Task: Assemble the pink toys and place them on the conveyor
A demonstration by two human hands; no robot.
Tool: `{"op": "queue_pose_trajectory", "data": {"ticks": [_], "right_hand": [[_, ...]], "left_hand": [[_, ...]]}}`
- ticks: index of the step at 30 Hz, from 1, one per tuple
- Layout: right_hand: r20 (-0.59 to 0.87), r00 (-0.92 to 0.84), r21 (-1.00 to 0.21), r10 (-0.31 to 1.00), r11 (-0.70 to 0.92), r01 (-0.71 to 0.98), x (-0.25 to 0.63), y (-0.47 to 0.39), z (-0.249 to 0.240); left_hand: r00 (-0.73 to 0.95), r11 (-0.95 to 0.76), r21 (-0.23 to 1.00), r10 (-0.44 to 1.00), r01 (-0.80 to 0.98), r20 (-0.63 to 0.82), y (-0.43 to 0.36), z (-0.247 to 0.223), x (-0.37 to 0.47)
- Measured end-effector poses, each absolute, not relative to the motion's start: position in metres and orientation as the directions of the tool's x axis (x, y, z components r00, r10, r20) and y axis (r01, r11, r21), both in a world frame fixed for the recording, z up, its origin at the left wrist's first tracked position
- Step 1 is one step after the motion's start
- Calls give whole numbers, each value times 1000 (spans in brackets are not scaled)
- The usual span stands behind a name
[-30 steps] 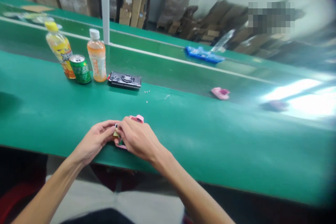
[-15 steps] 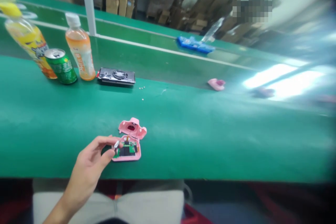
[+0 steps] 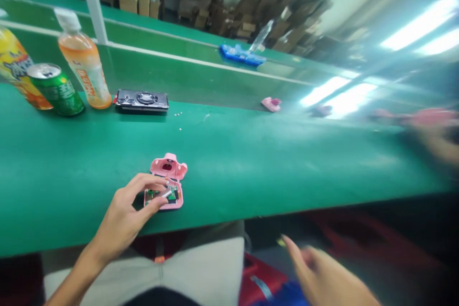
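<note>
Farthest left, a yellow bottle (image 3: 14,69), a green can (image 3: 55,90) and an orange drink bottle (image 3: 84,64) stand upright beside a flat black device (image 3: 142,100), parked clear of the working spot. Nearer, the left hand (image 3: 125,215) pinches a small silvery part (image 3: 165,193) over the opened pink toy shell (image 3: 165,186), which lies flat on the bench (image 3: 251,172) so its circuit board faces up. Lower right, the right hand (image 3: 322,277) hangs below the bench edge, its grip loose and holding nothing.
</note>
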State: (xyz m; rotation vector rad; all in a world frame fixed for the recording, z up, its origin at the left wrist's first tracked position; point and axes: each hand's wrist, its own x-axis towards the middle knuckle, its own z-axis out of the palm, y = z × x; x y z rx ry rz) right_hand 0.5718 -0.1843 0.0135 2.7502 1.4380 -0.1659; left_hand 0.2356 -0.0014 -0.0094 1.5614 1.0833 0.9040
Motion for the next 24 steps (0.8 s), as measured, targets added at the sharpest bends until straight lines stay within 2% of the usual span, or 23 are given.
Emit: {"op": "queue_pose_trajectory", "data": {"ticks": [3,5,8,11,12,14,16,18,21,24], "right_hand": [[-124,580,13,805,-583,812,558,-146,33],[-130,614,-47,779,-623,781,562,-140,35],[-5,703,-254,711,-681,687,572,-160,32],[116,715,-574,689,-541,615,562,-170,28],[116,670,-674,733,-437,595,552,-164,28],[122,460,-814,879,-177,554,526,-139,28],[199,143,-852,970,99,514,498,-102,32],[260,-144,-829,955,297,474,477,-66,38],[208,-396,-782,894,395,482,465,-29,45],[132,-475,-765,870,394,509,469,-17,52]], "left_hand": [[293,-54,973,956,223,-14,-1,-12,235],[254,-12,969,966,248,-53,-1,-16,231],[209,5,961,976,277,-66,0,-26,226],[240,-71,953,971,296,-2,0,-29,226],[274,-118,944,961,308,31,0,-27,228],[369,-229,918,924,324,100,1,-20,233],[478,-333,891,864,307,158,3,-12,238],[556,-413,868,805,275,207,5,-5,243],[601,-486,829,761,276,246,10,0,245],[619,-512,807,746,295,247,16,1,245]]}}
